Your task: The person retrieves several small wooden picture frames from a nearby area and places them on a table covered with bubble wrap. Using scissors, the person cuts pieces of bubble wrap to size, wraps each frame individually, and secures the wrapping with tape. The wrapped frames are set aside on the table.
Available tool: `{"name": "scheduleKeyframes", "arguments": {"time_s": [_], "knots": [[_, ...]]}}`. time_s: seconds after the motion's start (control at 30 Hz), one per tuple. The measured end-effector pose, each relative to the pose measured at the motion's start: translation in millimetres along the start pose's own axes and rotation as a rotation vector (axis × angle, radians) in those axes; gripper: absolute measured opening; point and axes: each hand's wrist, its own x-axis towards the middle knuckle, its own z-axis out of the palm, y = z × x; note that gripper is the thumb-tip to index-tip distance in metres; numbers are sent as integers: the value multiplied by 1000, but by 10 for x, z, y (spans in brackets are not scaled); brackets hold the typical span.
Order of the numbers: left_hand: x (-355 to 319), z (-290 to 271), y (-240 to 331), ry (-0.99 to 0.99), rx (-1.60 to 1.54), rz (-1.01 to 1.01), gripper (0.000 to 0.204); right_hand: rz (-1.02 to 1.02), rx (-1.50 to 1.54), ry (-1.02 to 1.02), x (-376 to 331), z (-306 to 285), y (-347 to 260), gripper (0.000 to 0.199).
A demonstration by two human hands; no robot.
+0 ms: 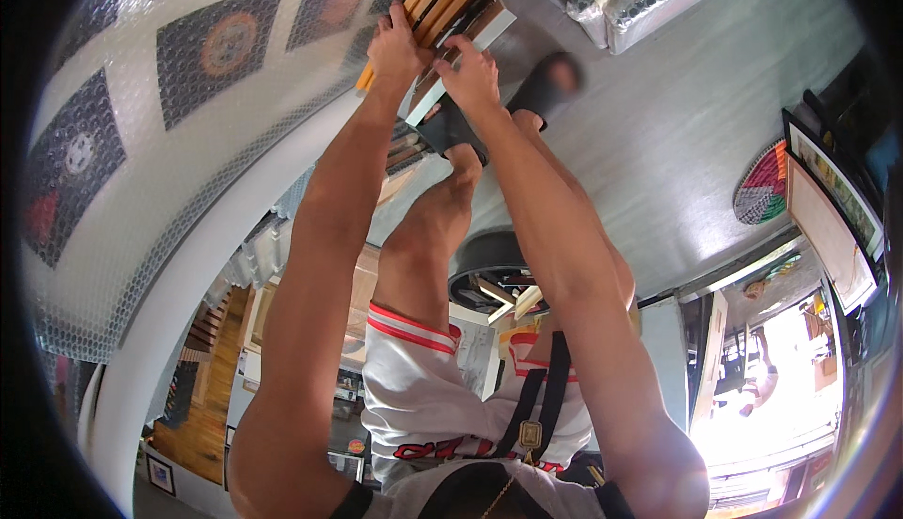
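A row of wooden frames [440,1] stands on edge at the top middle, orange-brown with dark ones among them. At its right side is a frame with a pale white edge [496,26]. My left hand [397,51] is closed over the edges of the orange-brown frames, with its fingers bent. Close beside it, my right hand [470,75] has its fingers curled at the white-edged frame, thumb and forefinger a little apart. The far ends of the frames and part of both grips are hidden behind my hands.
Bubble-wrapped pictures [221,44] line the left side. More wrapped packages [649,1] lie at the top right. My dark shoes [450,128] are close below the frames. A black round bin [489,260] with wood offcuts stands behind my legs. Framed pictures [832,190] lean at right.
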Motion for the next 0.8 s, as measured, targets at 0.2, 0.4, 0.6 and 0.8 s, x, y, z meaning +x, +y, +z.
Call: {"name": "scheduleKeyframes", "arguments": {"time_s": [0.2, 0.4, 0.6, 0.8], "knots": [[37, -186, 78, -53, -26, -18, 72, -73, 72, 187, 57, -31, 170, 14], [-66, -347, 88, -90, 47, 14, 76, -99, 43, 185, -182, -174, 184, 7], [-543, -981, 18, -130, 36, -5, 81, -151, -9, 162, -950, -462, -47, 7], [-1378, -2268, -5, -141, -168, 6, 81, -254, -43, 285, -2300, -1091, -538, 13]]}}
